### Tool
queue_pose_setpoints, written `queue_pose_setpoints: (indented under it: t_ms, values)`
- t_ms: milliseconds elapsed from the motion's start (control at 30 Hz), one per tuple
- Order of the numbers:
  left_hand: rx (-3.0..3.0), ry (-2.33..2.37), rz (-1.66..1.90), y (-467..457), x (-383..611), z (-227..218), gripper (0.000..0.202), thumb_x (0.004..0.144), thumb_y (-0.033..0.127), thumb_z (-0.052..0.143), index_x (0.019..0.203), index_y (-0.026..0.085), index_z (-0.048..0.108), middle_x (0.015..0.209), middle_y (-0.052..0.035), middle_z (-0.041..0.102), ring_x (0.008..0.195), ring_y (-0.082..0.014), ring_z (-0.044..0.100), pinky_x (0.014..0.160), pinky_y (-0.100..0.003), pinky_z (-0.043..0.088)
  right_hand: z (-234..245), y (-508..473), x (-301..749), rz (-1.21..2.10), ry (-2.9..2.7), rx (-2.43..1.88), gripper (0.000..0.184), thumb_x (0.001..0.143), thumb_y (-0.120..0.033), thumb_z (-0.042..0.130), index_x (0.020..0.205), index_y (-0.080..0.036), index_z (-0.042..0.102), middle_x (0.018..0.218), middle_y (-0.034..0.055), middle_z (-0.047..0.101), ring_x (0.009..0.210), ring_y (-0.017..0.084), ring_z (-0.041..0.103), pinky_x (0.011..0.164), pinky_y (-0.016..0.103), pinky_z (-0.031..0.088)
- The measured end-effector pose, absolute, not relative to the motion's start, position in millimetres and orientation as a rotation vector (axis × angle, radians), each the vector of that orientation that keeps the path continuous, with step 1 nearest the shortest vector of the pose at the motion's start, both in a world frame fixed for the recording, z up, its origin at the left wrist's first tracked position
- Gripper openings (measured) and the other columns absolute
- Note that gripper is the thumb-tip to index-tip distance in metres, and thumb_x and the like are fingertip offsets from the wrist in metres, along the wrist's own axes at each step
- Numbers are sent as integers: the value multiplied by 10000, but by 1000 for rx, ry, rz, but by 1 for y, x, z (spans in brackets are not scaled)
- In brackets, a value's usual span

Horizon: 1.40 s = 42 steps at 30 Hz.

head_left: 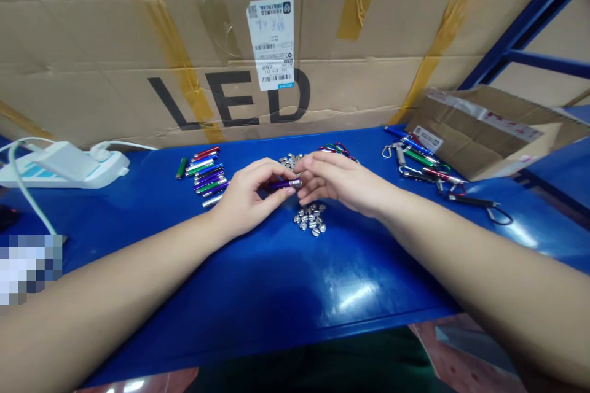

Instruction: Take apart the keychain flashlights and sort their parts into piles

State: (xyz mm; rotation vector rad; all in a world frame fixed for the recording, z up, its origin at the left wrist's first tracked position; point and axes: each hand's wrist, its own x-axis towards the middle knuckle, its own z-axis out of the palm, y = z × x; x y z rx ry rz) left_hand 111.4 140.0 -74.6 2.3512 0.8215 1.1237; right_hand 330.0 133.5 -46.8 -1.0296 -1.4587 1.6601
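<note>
My left hand (249,193) is closed around a small purple tube with a silver end (286,184), held level above the blue table (276,282). My right hand (338,181) meets it from the right, fingertips pinched at the tube's silver end. What the right fingers hold, if anything, is hidden. Just below the hands lies a cluster of small silver button cells (311,220). A second heap of silver cells (290,161) sits behind the hands.
A row of coloured tubes (206,175) lies left of the hands. Finished keychain lights with clips (428,166) lie at the right by an open cardboard box (488,129). Loose carabiners (336,149) sit behind. A white power strip (69,166) is at far left. A large "LED" carton (230,43) stands behind.
</note>
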Motion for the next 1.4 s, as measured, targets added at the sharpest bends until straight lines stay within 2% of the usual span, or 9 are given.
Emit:
queue_pose_setpoints:
  t_ms: [100,200,333,500,600,700,900,1167,1400]
  values:
    - [2569,773,1181,141,113,-66,151,983,226,649,1098,194,742,1093,-93,750,1037,-205,705,935,-356,580,-49,136,321,2041,-1083,-1061,414,1096,-488,408,959,-160,621,785,96,722,714,188,731,766,344,647]
    - [2735,662,1112,139,115,-59,217,1004,157,572,1121,193,751,1141,-104,742,1081,-202,698,961,-360,573,-51,137,316,2188,-940,-1015,499,1111,-503,318,913,-158,618,722,96,709,679,185,736,732,325,655]
    - [2845,607,1029,135,115,-53,235,1017,175,556,1129,219,757,1180,-101,752,1110,-221,688,983,-404,560,-51,135,312,2218,-902,-961,429,1124,-372,304,882,-173,596,664,51,665,593,149,684,614,259,619]
    - [2773,741,1169,135,113,-50,248,978,158,551,1067,233,771,1128,-76,754,1059,-222,700,959,-416,574,-41,137,318,2190,-937,-1016,311,1078,-277,406,870,-155,602,705,68,665,552,113,549,471,184,468]
    - [2623,908,1323,140,111,-54,244,951,132,552,1016,220,771,1089,-61,745,1038,-212,701,968,-399,575,-37,146,334,2018,-1073,-1085,213,1007,-267,502,857,-167,615,747,64,649,587,128,513,462,221,408]
    - [2505,975,1337,147,108,-61,233,934,111,564,993,199,772,1068,-61,738,1043,-205,703,988,-382,567,-39,159,356,1569,-1519,-1281,47,874,-172,603,834,-194,610,765,35,630,608,136,496,514,255,383]
    - [2502,954,1184,152,107,-73,252,901,80,567,976,190,780,1063,-60,743,1032,-206,702,979,-381,571,-41,163,369,634,-2374,-1518,195,790,-56,594,924,-188,648,909,56,706,791,190,605,744,301,457]
    - [2469,981,1083,154,106,-77,268,889,92,548,971,192,783,1045,-60,737,1031,-204,698,947,-369,575,-51,162,359,345,-2669,-1420,246,835,-21,558,943,-158,732,1030,112,760,942,241,673,904,349,490]
    - [2457,991,1045,156,105,-79,271,885,82,545,967,193,778,1053,-55,735,1028,-200,699,908,-348,578,-52,164,357,322,-2582,-1389,261,825,-26,637,1006,-167,761,989,69,770,876,206,689,823,301,504]
